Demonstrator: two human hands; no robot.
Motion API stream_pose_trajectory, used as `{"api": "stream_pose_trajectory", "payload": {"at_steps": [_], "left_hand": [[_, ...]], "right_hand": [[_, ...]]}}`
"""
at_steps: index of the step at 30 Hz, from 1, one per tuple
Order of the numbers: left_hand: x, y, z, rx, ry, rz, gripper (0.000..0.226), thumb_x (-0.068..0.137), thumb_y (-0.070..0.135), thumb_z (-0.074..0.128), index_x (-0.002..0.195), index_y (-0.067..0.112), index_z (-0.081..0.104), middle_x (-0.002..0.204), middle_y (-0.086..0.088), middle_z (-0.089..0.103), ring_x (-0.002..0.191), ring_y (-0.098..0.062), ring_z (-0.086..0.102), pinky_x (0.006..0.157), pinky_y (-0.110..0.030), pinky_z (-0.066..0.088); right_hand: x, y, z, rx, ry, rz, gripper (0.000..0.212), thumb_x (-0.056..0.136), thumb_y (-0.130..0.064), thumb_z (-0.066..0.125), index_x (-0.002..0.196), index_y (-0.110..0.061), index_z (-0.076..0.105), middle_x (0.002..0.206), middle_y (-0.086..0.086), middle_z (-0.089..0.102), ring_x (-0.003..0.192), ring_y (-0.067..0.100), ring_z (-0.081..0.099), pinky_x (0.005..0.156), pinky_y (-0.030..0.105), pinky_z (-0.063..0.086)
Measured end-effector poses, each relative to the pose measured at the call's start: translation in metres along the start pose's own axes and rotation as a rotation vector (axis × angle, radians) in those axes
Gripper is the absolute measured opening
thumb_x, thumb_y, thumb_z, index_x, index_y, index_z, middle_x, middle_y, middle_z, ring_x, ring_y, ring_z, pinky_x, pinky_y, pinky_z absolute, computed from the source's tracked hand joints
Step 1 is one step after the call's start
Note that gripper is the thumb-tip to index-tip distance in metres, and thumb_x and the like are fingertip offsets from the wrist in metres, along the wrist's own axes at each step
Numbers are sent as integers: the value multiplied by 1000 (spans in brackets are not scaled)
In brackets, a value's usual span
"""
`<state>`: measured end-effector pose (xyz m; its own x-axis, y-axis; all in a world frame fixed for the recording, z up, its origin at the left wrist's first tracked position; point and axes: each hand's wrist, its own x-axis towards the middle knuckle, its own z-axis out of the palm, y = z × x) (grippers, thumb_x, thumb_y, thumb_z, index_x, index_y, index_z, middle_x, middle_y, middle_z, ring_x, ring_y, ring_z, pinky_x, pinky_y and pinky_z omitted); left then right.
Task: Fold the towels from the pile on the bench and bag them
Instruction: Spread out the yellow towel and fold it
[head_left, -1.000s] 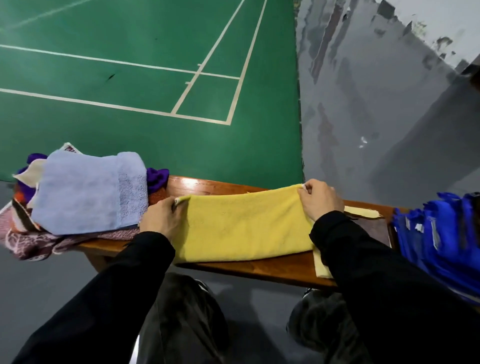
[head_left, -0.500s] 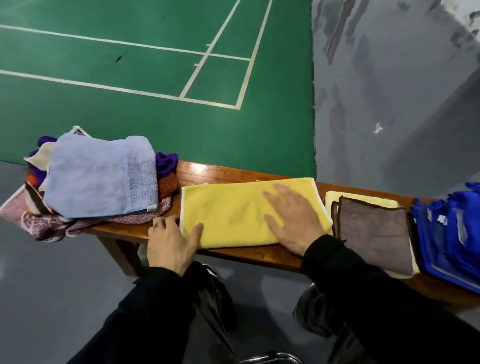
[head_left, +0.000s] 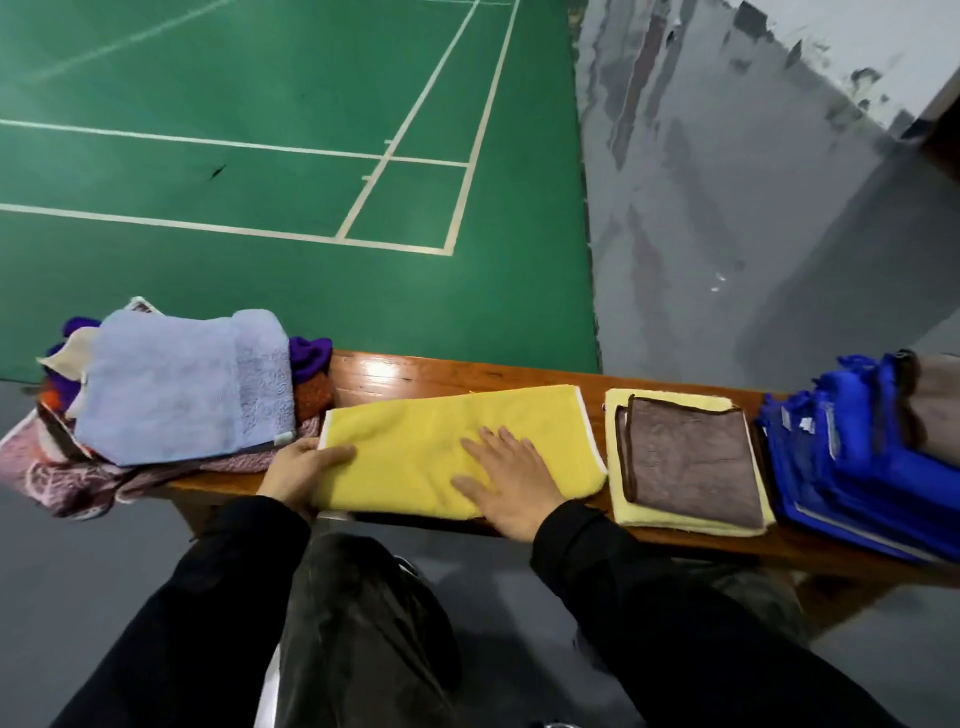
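Yellow towel (head_left: 447, 441), folded to a long band, flat on the wooden bench (head_left: 415, 371) under both hands. Right hand (head_left: 511, 480) laid palm-down on its right half, fingers straight and spread, pressing the cloth, gripping nothing. Left hand (head_left: 304, 467) at the towel's near left corner, thumb on top of the cloth and the other fingers hidden beneath or behind the edge, so seemingly pinching that corner, though not fully visible. Black sleeves on both arms; dark trousers below, between the arms.

Just right of the yellow towel, apart by a narrow strip of wood: a pale yellow folded towel (head_left: 675, 522) with a brown folded cloth (head_left: 691, 457) lying on top of it, dark-edged and set slightly askew. Further right, touching or almost touching that stack, a blue bag (head_left: 852, 467) of mesh-like fabric with white tags, and a grey-brown cloth (head_left: 935, 405) showing at its top near the frame edge; whether inside the bag or on it, cannot tell.

Left of the yellow towel, the pile (head_left: 104, 452) of unfolded towels at the bench's end, hanging over the edge: a light blue towel (head_left: 182, 384) uppermost, with purple, orange, cream and pink patterned pieces under and around it.

Beyond the bench, green court floor (head_left: 260, 104) with white lines, and grey floor (head_left: 727, 208) to the right.
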<state>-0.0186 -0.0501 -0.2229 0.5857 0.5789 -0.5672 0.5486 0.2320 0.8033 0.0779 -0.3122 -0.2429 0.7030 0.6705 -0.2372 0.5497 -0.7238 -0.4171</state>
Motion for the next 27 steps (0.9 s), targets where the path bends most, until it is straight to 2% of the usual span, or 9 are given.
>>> {"api": "stream_pose_trajectory", "payload": {"at_steps": [3, 5, 8, 10, 13, 18, 22, 24, 27], "left_hand": [[-12, 15, 0, -250, -80, 28, 37, 86, 5, 65, 123, 7, 61, 101, -22, 65, 70, -29, 62, 64, -40, 53], [-23, 30, 9, -319, -50, 212, 45, 87, 1, 60, 129, 15, 55, 107, -15, 62, 78, -27, 61, 61, -34, 52], [-43, 49, 33, -294, -23, 442, 69, 81, -2, 64, 143, 20, 44, 125, -2, 60, 103, -17, 62, 77, -29, 53], [-56, 58, 56, -219, -72, 530, 76, 77, -1, 67, 145, 21, 40, 130, -6, 59, 103, -11, 64, 76, -25, 54], [-77, 61, 103, -28, -141, 606, 76, 82, -3, 65, 146, 25, 35, 128, -4, 57, 101, -5, 64, 71, -18, 53], [-95, 36, 178, 241, -178, 637, 80, 85, 5, 62, 154, 22, 25, 125, 1, 57, 82, -4, 65, 70, -19, 54], [-88, 20, 214, 376, -183, 624, 80, 88, 14, 64, 156, 15, 22, 138, -8, 56, 120, -21, 58, 101, -40, 50], [-86, 13, 223, 432, -217, 614, 78, 91, 25, 66, 155, 12, 24, 141, -10, 54, 124, -19, 55, 105, -36, 46], [-97, 5, 218, 362, -387, 615, 67, 96, 28, 64, 153, 18, 32, 137, 4, 54, 110, -1, 61, 94, -18, 50]], "right_hand": [[-4, 16, -13, 339, 409, 192, 66, 97, -67, 25, 138, -23, 52, 143, 1, 53, 138, 24, 41, 114, 41, 33], [-10, 31, -11, 376, 564, 290, 60, 99, -61, 28, 131, -18, 56, 134, 2, 57, 127, 20, 49, 108, 37, 37], [-18, 45, 8, 339, 468, 239, 48, 106, -43, 32, 143, -15, 46, 148, 5, 46, 139, 19, 40, 115, 27, 27], [-20, 46, 14, 336, 490, 184, 46, 107, -36, 34, 147, -15, 41, 156, 4, 38, 145, 16, 32, 118, 24, 22], [-20, 43, 7, 536, 563, 232, 53, 102, -42, 31, 149, -18, 40, 156, 1, 42, 143, 14, 38, 117, 31, 32], [-26, 42, -4, 788, 651, 270, 50, 103, -47, 30, 144, -26, 49, 142, -8, 54, 123, -3, 46, 103, 18, 37], [-28, 46, -10, 891, 639, 296, 51, 101, -50, 30, 144, -28, 48, 144, -11, 51, 122, -13, 45, 100, 4, 30], [-31, 46, -15, 969, 643, 295, 51, 103, -45, 34, 147, -22, 47, 145, -11, 49, 118, -25, 41, 97, -2, 29], [-34, 48, -19, 1102, 620, 283, 52, 106, -40, 41, 152, -16, 38, 148, -9, 43, 118, -29, 39, 94, -3, 30]]}}
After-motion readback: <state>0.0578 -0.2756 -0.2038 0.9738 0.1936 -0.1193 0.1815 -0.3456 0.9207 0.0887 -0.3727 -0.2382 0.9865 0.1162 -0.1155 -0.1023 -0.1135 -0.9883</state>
